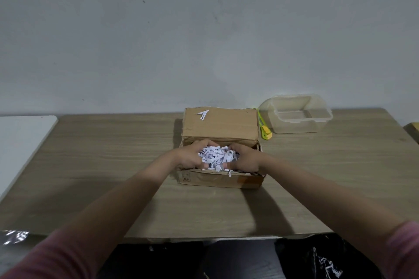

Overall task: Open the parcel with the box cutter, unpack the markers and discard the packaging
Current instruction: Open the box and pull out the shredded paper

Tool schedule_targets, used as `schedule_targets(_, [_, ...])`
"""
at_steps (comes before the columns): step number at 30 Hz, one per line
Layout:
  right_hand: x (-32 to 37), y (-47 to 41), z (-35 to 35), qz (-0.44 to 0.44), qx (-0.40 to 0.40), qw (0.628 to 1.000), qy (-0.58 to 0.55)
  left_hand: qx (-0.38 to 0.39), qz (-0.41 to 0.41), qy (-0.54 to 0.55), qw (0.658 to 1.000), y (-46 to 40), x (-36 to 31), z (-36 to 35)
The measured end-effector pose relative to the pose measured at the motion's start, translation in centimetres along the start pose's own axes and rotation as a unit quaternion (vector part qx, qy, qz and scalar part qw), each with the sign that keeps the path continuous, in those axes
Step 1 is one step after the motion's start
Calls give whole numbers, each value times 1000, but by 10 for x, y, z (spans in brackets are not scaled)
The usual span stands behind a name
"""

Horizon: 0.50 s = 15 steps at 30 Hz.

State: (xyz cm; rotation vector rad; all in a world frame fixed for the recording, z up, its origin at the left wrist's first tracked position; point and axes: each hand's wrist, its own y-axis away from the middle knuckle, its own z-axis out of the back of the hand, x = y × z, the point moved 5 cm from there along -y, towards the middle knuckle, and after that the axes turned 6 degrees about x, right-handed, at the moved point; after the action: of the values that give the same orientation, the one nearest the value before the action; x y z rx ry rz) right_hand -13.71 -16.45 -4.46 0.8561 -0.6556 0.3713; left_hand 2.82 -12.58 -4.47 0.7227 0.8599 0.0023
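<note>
Left hand (pixel 192 157) and right hand (pixel 246 159) both curled into the open parcel (pixel 221 179), fingers closed around 1 shared clump of shredded paper (pixel 216 156) held between them. Shreds are thin white strips with dark print, crinkled and tangled. Pink sleeves at the near edge of view.

Parcel: brown corrugated cardboard, rectangular, worn edges, long axis running left-right across the bench (pixel 113 165). It sits mid-bench. Its lid flap (pixel 221 123) stands up at the far side, with 2 stray paper strips (pixel 203 114) stuck on it.

Bench is matte wood-grain laminate.

Box cutter (pixel 264 129), yellow-green plastic, lies just right of the flap, long axis near-to-far. Beyond it, a clear plastic tub (pixel 294 118), rounded corners, open top. Markers not visible.
</note>
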Motion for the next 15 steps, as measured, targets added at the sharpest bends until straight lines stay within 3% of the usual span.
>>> schedule_targets(5, [-3, -4, -6, 13, -3, 995, -103, -14, -4, 69, 998, 0, 1, 0])
schedule_targets(15, [-7, -5, -5, 25, -2, 985, -171, -35, -2, 116, 993, 1, -4, 0])
